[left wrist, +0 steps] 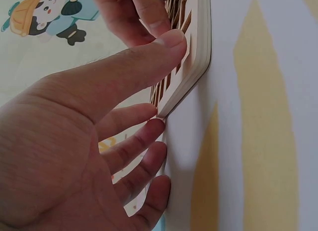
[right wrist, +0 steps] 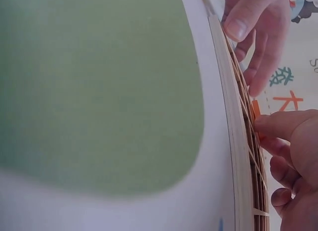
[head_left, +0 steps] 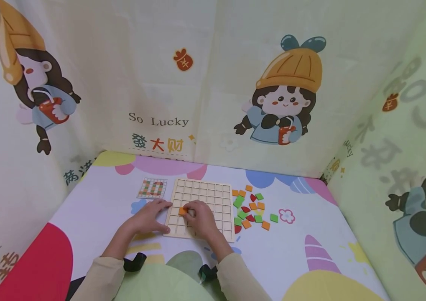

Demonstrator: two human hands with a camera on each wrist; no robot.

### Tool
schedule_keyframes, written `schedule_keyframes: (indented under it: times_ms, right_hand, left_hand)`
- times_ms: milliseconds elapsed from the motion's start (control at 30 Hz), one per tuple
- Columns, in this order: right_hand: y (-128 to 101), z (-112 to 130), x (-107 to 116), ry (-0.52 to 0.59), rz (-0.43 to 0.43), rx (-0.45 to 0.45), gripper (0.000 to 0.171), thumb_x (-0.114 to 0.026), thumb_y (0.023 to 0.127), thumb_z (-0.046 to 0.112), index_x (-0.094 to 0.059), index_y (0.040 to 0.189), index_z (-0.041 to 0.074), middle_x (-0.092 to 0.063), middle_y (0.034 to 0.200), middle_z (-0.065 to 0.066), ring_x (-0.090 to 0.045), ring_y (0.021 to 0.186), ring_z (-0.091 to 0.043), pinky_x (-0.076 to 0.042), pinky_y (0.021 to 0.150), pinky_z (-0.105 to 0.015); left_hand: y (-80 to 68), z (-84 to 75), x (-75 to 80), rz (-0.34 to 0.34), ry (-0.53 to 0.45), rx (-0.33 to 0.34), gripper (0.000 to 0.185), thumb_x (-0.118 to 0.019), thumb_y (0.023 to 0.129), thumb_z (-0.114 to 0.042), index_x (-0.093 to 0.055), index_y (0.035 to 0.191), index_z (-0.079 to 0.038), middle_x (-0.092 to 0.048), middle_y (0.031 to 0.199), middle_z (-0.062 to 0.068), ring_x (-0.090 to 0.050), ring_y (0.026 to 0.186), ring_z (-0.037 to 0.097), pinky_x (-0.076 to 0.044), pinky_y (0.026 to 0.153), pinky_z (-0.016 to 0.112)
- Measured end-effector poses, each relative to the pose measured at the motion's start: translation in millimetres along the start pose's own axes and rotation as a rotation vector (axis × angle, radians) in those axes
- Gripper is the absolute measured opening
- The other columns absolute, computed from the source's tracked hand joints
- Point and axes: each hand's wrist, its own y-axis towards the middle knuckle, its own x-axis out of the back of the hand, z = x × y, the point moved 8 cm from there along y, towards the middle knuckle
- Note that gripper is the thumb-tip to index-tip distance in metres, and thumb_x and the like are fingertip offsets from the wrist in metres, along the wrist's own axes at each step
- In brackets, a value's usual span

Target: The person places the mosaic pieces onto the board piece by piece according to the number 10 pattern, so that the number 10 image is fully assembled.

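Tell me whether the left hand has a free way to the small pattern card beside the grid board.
Probably yes. The left hand rests on the left edge of the wooden grid board, and the pattern card lies just beyond its fingers on the mat, with nothing lying between them.

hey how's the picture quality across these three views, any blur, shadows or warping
Head view: evenly lit, soft shadows, wide-angle bend in the curtain walls; the wooden grid board and loose tiles are sharp. Left wrist view: turned sideways, the left hand fills the frame and shades the mat beside the board's edge. Right wrist view: also sideways, the near mat is blurred, the orange tile at the right hand fairly clear.
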Motion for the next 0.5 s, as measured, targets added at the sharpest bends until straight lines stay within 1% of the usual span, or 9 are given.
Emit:
schedule_keyframes:
  times_ms: [167, 333, 500]
  right_hand:
    - [2, 0, -2, -0.018, -0.020, 0.008, 0.020, -0.069, 0.088, 0.015, -0.073, 0.108, 0.016, -0.069, 0.111, 0.002, -0.060, 0.111, -0.017, -0.047, 0.100, -0.039]
    - [3, 3, -3, -0.110, -0.012, 0.017, 0.020, -0.069, 0.089, 0.019, -0.072, 0.110, 0.019, -0.068, 0.114, 0.004, -0.060, 0.112, -0.016, -0.048, 0.100, -0.037]
    - [2, 12, -3, -0.221, 0.013, 0.098, 0.023, -0.068, 0.091, 0.020, -0.069, 0.113, 0.019, -0.067, 0.116, 0.002, -0.060, 0.112, -0.017, -0.049, 0.098, -0.034]
  left_hand:
    - [1.1, 0.6, -0.9, 0.002, 0.001, -0.006, 0.081, -0.085, 0.070, -0.039, -0.050, 0.139, -0.012, -0.045, 0.141, 0.015, -0.044, 0.126, 0.038, -0.039, 0.102, 0.058]
    - [2.0, 2.2, -2.1, -0.001, 0.007, -0.013, 0.082, -0.084, 0.070, -0.040, -0.050, 0.139, -0.012, -0.045, 0.142, 0.015, -0.044, 0.127, 0.039, -0.039, 0.102, 0.058]
    - [1.5, 2.6, -1.3, -0.009, 0.012, -0.016, 0.081, -0.085, 0.070, -0.039, -0.051, 0.138, -0.011, -0.046, 0.141, 0.016, -0.044, 0.126, 0.039, -0.039, 0.102, 0.058]
